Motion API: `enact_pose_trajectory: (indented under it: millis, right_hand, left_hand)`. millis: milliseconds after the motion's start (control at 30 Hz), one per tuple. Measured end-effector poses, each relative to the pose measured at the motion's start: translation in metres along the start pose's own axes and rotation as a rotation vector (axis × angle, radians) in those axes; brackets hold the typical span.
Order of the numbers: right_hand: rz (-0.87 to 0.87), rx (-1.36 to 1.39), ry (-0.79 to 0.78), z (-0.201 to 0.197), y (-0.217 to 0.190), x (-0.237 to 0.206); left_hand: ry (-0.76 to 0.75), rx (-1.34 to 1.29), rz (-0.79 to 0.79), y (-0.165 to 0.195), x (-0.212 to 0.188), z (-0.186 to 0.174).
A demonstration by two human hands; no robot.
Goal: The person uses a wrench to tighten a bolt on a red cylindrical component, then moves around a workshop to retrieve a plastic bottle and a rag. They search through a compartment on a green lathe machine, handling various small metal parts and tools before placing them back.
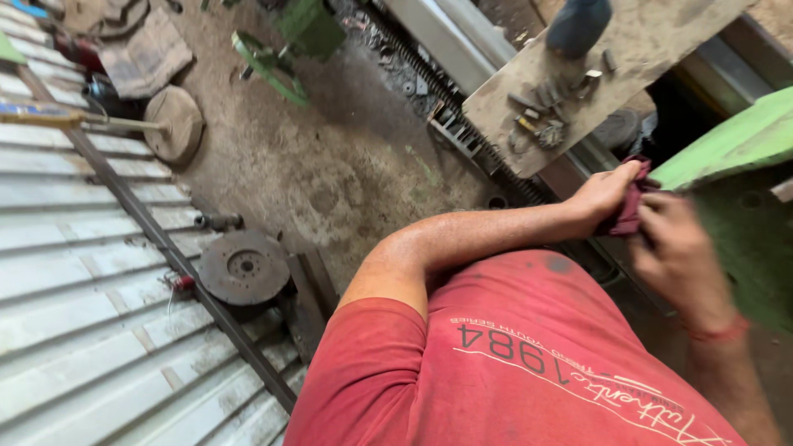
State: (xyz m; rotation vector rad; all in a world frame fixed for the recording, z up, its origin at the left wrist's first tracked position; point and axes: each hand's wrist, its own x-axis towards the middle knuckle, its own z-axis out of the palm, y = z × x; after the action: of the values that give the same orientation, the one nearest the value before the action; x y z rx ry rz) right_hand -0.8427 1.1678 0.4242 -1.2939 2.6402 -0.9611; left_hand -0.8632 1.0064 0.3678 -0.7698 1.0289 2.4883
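**Red rag between both hands**

Your left hand (607, 192) grips the dark red rag (629, 211), fingers closed on it; your right hand (679, 252) presses against it, blurred, beside the green machine (727, 144). The wiping looks underway, the machine's surface unfinished.

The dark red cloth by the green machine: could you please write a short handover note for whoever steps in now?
Left hand: fingers closed on the dark red cloth.
Right hand: blurred, at the same cloth; grip unclear.
Both are beside the green machine part.
Done: cloth is in hand.
Remaining: small metal parts on the dusty board lie untouched.
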Motion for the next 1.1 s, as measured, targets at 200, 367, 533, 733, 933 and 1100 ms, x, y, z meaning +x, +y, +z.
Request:
enact_pose_trajectory:
  millis: [200, 367, 533, 733, 933, 1100]
  right_hand:
    - [0.301, 0.168, 0.583, 0.026, 0.022, 0.008]
    - [0.102, 0.643, 0.386, 0.071, 0.021, -0.001]
    - [0.244, 1.170, 0.144, 0.056, -0.004, -0.024]
    - [0.658, 0.001, 0.453, -0.019, 0.048, -0.089]
    - [0.892, -0.522, 0.492, -0.033, 0.103, -0.122]
    - [0.947, -0.690, 0.487, 0.001, 0.151, -0.118]
  left_hand:
    - [-0.252, 0.177, 0.013, -0.025, -0.004, 0.039]
    - [-0.005, 0.292, 0.148, -0.043, 0.019, 0.027]
    - [0.186, 0.748, 0.206, -0.033, 0.017, -0.029]
    - [-0.143, 0.319, 0.172, -0.040, 0.004, -0.031]
    - [-0.081, 0.608, -0.127, -0.048, -0.004, -0.024]
    - [-0.066, 0.474, -0.315, -0.042, 0.002, -0.030]
